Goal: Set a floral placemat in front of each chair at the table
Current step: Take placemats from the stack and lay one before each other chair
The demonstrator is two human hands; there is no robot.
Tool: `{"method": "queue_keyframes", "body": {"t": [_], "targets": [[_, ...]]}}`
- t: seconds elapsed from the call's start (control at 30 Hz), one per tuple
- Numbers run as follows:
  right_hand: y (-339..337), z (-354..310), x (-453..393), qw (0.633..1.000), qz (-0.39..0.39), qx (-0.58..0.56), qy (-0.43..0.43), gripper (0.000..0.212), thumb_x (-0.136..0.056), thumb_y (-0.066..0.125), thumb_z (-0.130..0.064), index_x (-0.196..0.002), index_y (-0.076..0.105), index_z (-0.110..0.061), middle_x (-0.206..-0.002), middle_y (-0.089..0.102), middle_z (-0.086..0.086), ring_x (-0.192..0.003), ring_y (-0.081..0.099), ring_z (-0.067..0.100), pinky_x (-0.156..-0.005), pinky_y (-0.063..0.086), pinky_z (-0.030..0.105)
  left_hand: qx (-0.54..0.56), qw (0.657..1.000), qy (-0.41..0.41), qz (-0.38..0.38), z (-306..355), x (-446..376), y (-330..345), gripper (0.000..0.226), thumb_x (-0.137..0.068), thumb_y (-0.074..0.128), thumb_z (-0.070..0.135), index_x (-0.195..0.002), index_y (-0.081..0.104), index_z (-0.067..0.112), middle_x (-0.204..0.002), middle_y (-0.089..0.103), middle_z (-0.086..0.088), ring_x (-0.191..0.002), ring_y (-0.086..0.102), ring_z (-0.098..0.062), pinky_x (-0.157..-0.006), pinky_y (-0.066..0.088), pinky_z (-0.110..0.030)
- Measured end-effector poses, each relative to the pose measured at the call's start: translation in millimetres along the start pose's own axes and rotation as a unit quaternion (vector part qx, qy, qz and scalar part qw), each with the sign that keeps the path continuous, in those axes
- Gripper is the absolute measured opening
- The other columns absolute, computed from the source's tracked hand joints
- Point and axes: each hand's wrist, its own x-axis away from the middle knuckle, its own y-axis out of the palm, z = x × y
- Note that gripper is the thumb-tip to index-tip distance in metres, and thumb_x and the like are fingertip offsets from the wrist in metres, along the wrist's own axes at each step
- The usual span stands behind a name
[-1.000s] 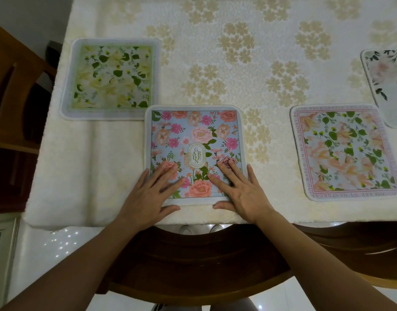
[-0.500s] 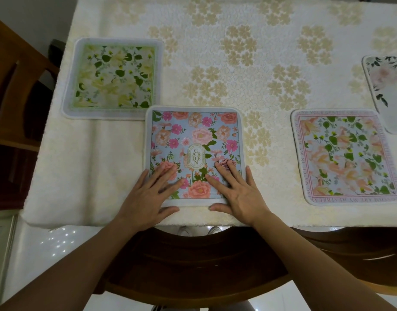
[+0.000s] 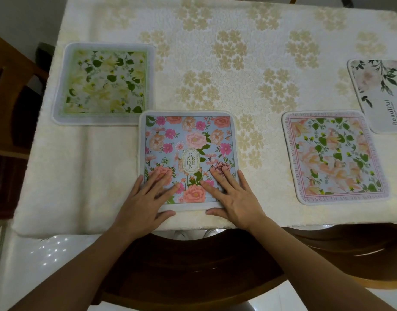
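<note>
Cream cloth with a pale gold flower pattern covers the table [image 3: 215, 63], its near edge hanging just above the curved back of a dark wooden chair [image 3: 193, 265]. Pale glossy floor shows at lower left, and another wooden chair [image 3: 11, 104] stands at the table's left side.

Four mats lie flat on the cloth. The blue floral placemat [image 3: 188, 140], marked "GARDEN" in an oval, sits at the near edge, directly ahead of the dark chair. The left hand [image 3: 146, 198] rests on its lower left part with fingers straight and spread, thumb on the cloth below the mat's edge. The right hand [image 3: 233, 196] lies flat on the lower right part in the same way.

A green and yellow placemat [image 3: 103, 84] lies up and left, its corner almost touching the blue one. A pink-bordered placemat [image 3: 334, 156] lies well to the right, and a white placemat [image 3: 381, 93] reading "Beautiful" sits beyond it at the frame's edge.
</note>
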Motion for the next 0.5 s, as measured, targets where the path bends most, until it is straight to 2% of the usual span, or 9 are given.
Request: {"method": "queue_keyframes", "body": {"t": [0.2, 0.5], "targets": [[0.1, 3.7, -2.5, 1.000, -0.002, -0.011, -0.009, 0.076, -0.092, 0.024, -0.077, -0.157, 0.011, -0.039, -0.167, -0.003, 0.002, -0.153, -0.007, 0.030, -0.123, 0.011, 0.054, -0.003, 1.000, 0.000, -0.001, 0.8, 0.1, -0.5, 0.069, -0.094, 0.038, 0.065, -0.153, 0.030, 0.031, -0.164, 0.015, -0.005, -0.152, 0.006, -0.027, -0.117, 0.021, -0.059], [0.5, -1.8, 1.2, 1.000, 0.009, -0.024, 0.003, 0.065, -0.099, 0.019, -0.069, -0.157, 0.007, -0.041, -0.167, -0.003, 0.002, -0.153, -0.008, 0.029, -0.123, 0.012, 0.054, 0.002, 1.000, -0.015, -0.019, 6.2, 0.7, -8.5, 0.064, -0.097, 0.033, 0.062, -0.153, 0.028, 0.031, -0.164, 0.013, -0.005, -0.152, 0.006, -0.028, -0.118, 0.021, -0.057]]}}
